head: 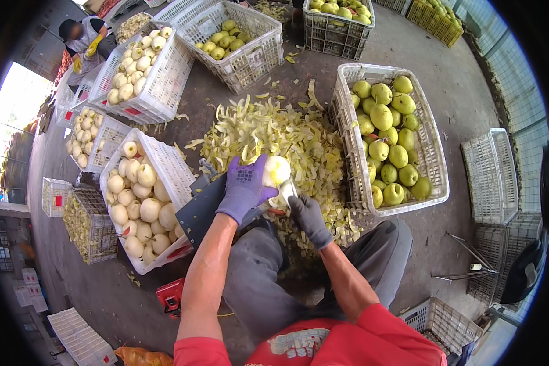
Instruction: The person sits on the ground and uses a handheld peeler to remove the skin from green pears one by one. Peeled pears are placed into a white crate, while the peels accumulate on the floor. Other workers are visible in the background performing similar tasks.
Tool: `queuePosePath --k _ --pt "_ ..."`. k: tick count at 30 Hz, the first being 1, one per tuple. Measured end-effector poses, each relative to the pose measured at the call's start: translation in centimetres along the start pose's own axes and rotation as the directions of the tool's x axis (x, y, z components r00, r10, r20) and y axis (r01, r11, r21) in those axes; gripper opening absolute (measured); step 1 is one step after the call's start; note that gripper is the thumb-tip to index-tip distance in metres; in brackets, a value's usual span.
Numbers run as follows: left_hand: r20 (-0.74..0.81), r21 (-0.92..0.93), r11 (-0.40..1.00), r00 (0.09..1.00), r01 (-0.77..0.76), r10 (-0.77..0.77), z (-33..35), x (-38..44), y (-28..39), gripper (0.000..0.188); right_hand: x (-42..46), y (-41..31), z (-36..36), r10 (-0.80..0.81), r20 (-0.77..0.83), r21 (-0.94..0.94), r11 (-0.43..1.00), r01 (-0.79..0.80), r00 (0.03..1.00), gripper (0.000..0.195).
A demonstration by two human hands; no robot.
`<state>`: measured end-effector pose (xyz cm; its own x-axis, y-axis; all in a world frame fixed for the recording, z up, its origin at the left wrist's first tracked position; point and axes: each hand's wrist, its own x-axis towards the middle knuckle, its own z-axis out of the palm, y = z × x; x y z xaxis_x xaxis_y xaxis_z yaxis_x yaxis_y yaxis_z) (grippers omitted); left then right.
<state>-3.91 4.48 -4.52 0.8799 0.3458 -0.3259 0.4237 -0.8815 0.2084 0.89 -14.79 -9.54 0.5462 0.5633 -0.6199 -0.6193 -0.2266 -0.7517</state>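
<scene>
My left hand [248,185], in a purple work glove, holds a mostly peeled pear [276,171] with some yellow skin left on its face. In my right hand [308,218], gloved in dark grey, is a peeler or knife [287,191] whose pale, shiny end lies against the pear's lower right. Beneath both hands a large heap of yellow-green peelings [256,126] covers the floor. A white plastic crate of peeled pears [186,170] leans at the left. To the right stands a crate of unpeeled green pears [432,137]. Part of a dark metal device [201,212] shows under my left wrist.
More crates with peeled pears [164,87] and unpeeled pears [256,55] stand beyond the heap. A co-worker [84,43] in yellow gloves sits at the upper left. A red box-like object [170,295] lies by my left leg. Stacked crates [492,178] line the right wall.
</scene>
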Motion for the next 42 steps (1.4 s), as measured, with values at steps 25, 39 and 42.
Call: queuePosePath --k 25,39,42 --pt "0.026 -0.046 0.999 1.000 0.015 -0.014 -0.4 0.3 -0.2 0.100 -0.7 2.7 -1.7 -0.149 -0.162 -0.051 0.988 0.142 0.976 0.033" --pt "-0.075 -0.033 0.984 0.982 -0.174 0.171 0.3 0.3 -1.5 0.098 3.1 4.2 1.1 -0.288 -0.030 0.079 0.954 0.289 0.957 0.032" --pt "0.081 -0.040 0.990 0.987 -0.133 0.135 -0.5 1.0 -1.6 0.098 0.9 5.2 -0.1 -0.167 -0.204 0.050 0.982 0.180 0.965 0.030"
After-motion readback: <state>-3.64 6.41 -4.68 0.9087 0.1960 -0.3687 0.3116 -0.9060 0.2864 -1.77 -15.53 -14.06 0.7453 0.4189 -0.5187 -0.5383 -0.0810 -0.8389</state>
